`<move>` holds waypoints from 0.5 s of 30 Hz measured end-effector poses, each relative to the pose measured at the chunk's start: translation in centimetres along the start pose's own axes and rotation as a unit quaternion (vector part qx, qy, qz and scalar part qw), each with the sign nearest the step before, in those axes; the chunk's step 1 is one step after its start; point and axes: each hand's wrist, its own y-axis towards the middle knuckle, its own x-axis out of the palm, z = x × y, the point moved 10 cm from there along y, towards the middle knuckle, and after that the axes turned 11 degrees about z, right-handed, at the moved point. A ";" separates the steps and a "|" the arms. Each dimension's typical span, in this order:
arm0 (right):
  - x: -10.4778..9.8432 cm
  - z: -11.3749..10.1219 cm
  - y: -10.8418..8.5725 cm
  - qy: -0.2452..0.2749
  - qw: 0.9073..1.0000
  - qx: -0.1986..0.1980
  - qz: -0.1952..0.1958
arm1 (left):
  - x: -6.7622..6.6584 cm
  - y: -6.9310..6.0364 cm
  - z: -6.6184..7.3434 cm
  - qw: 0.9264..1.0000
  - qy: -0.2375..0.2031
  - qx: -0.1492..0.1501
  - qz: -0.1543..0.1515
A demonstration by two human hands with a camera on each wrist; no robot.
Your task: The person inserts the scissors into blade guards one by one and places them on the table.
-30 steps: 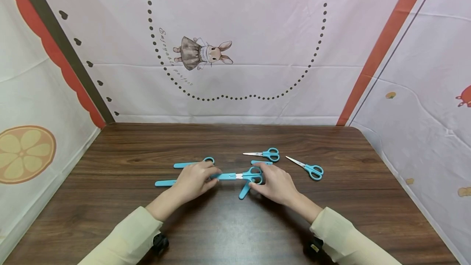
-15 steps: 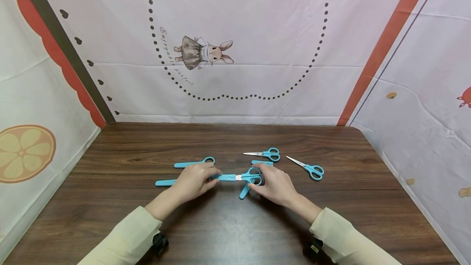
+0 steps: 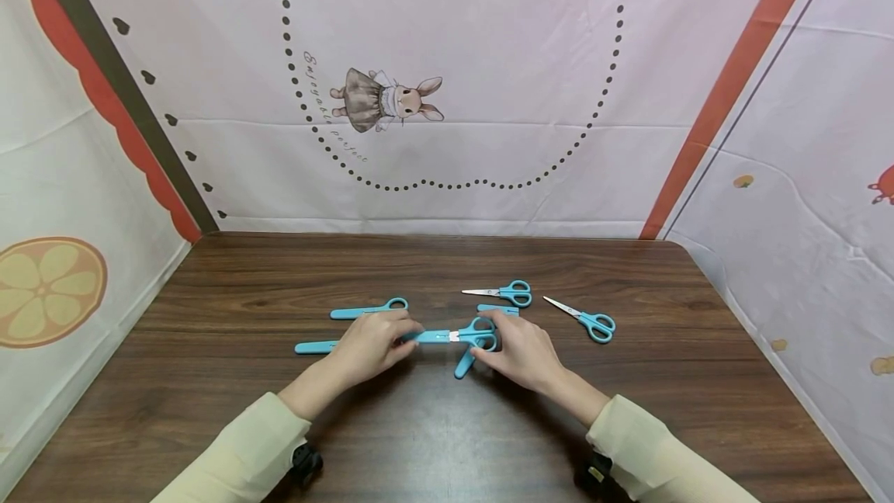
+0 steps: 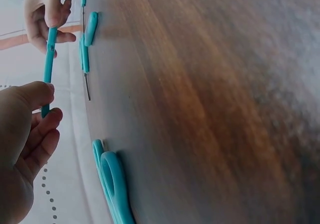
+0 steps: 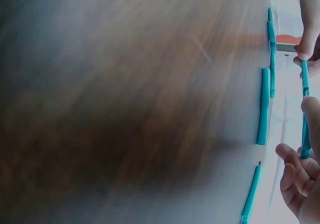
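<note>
A blue-handled pair of scissors [image 3: 480, 334] is held level, off the table, with its blades mostly inside a blue blade cover [image 3: 434, 338]. A short strip of bare metal shows between cover and handles. My left hand [image 3: 372, 344] pinches the cover by its far end; in the left wrist view thumb and fingers close on it. My right hand [image 3: 527, 348] grips the handle loops, thumb on the near loop. Beneath the right hand lies a loose blue cover [image 3: 464, 363], and another loose cover [image 3: 497, 309] lies just beyond.
Two bare-bladed scissors lie at the back right: one pair [image 3: 515, 293] and another pair [image 3: 599, 326]. Left of centre lies a covered pair [image 3: 359, 313]. Another blue cover [image 3: 314, 348] pokes out from behind the left hand. Printed cloth [image 3: 489, 99] hangs behind the wooden table [image 3: 230, 317].
The left hand and the cover have shifted very slightly right, and the strip of bare metal looks a bit shorter. The right hand has barely moved.
</note>
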 end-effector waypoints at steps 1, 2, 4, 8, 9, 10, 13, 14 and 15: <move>0.0 0.0 0.0 0.000 1.000 0.001 0.002 | -0.1 0.0 0.0 1.000 -0.001 0.001 0.003; 0.0 0.0 0.0 0.000 1.000 0.002 0.003 | -0.1 0.1 0.1 1.000 -0.001 0.004 0.007; -0.1 0.0 0.1 0.001 1.000 0.002 0.009 | -0.2 0.1 0.2 1.000 -0.001 0.008 0.015; -0.4 -0.2 0.1 0.006 1.000 -0.002 0.030 | -0.2 0.2 0.5 1.000 0.001 0.018 0.025; -0.5 -0.2 0.1 0.007 0.999 -0.003 0.037 | -0.1 0.3 0.5 1.000 0.001 0.016 0.022; -0.5 -0.2 0.1 0.007 0.999 -0.003 0.043 | -0.1 0.4 0.6 1.000 0.003 0.015 0.020; -0.6 -0.2 0.1 0.007 0.999 -0.003 0.054 | 0.1 0.5 0.6 1.000 0.009 0.007 0.008; -0.6 -0.2 0.2 0.007 0.998 -0.003 0.056 | 0.1 0.5 0.6 1.000 0.012 0.005 0.005; -0.6 -0.2 0.2 0.007 0.998 -0.003 0.057 | 0.2 0.5 0.6 1.000 0.015 0.004 0.001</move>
